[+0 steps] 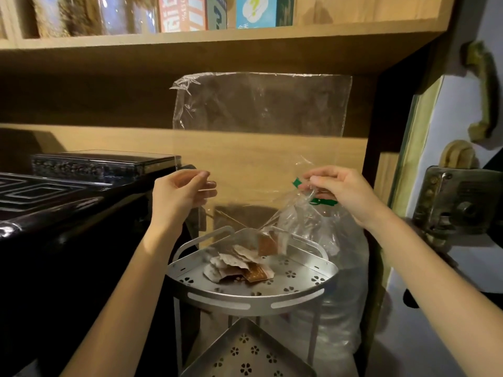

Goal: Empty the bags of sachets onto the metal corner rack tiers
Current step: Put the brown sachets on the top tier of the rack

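Film of the clear bag (261, 104) is judged light, limp and slippery; its edges are pinched by the left hand (182, 194) and right hand (337, 191), sachets (239, 265) heaped on the rack tier (307, 278).

Question mark on blue box (254, 10), top shelf (217, 36)
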Motion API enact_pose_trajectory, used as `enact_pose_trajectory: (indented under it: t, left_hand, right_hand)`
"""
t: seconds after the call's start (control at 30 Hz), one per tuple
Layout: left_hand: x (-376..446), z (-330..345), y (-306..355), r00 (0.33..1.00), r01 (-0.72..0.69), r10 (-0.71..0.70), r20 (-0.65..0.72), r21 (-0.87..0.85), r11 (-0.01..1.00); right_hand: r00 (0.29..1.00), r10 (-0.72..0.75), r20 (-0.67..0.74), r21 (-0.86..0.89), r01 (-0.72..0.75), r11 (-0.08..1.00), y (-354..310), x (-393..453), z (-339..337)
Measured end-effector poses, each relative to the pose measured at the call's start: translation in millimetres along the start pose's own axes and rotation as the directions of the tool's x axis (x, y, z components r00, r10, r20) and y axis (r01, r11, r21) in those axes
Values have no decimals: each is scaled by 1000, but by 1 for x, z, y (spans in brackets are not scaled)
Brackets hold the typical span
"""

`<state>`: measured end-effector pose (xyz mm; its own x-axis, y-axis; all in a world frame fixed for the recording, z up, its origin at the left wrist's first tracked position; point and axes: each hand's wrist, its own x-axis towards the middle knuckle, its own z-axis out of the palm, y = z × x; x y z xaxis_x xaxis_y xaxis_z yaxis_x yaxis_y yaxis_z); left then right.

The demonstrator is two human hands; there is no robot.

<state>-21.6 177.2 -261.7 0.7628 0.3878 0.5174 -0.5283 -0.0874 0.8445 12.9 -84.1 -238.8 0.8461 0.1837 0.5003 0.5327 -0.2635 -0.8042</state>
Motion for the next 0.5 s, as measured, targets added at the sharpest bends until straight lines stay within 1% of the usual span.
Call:
enact_pose_trajectory:
  t: [0.17, 0.23, 0.37, 0.5]
  left_hand:
    - [3, 1, 11, 998, -65, 65, -15, -5, 998]
    - [5, 3, 19, 994, -109, 109, -23, -6, 994]
    - [10, 4, 31, 986, -166, 166, -28, -7, 986]
    - [16, 5, 37, 981, -192, 192, -4, 14, 981]
  right_hand:
    - [996, -12, -93, 106, 22, 994, -4, 4, -3]
    - [994, -16, -105, 100, 27, 995, -7, 5, -5]
    - [990, -60, -127, 28, 64, 998, -11, 7, -12]
    - [990, -60, -130, 42, 66, 997, -14, 11, -20]
